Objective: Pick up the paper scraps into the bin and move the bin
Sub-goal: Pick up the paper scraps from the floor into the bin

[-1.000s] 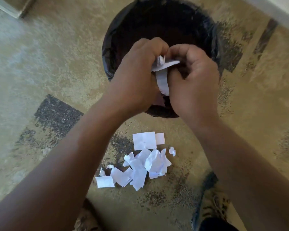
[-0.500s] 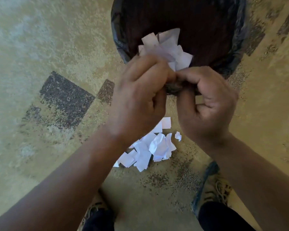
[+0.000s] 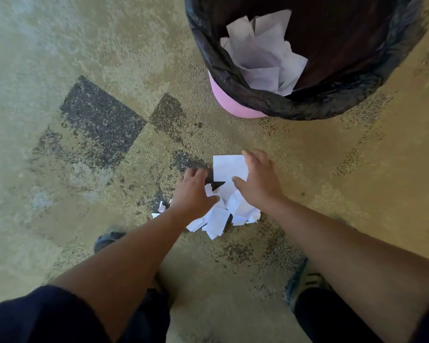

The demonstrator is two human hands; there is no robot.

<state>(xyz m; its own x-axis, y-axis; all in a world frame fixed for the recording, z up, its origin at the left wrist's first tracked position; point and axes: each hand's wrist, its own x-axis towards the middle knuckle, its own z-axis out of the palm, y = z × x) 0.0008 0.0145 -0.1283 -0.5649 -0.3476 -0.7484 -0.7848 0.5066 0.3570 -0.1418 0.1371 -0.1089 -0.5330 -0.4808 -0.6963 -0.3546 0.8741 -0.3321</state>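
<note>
A pink bin (image 3: 229, 105) lined with a black bag (image 3: 295, 107) stands at the top right, with white paper pieces (image 3: 263, 55) inside it. A pile of white paper scraps (image 3: 223, 211) lies on the floor in front of the bin. My left hand (image 3: 193, 194) reaches down on the pile's left side, fingers spread over the scraps. My right hand (image 3: 260, 179) comes down on the right side, fingers around a larger square piece (image 3: 229, 168). Neither hand has a closed grasp on paper that I can see.
The floor (image 3: 84, 70) is a mottled tan surface with dark patches (image 3: 99, 120). My two shoes (image 3: 305, 280) stand just behind the pile, close to the scraps. Small stray scraps (image 3: 160, 210) lie left of my left wrist.
Both hands let a bunch of paper go into the bin, then dropped down to the pile on the floor. The view tilted, so the bin now sits higher and to the right.
</note>
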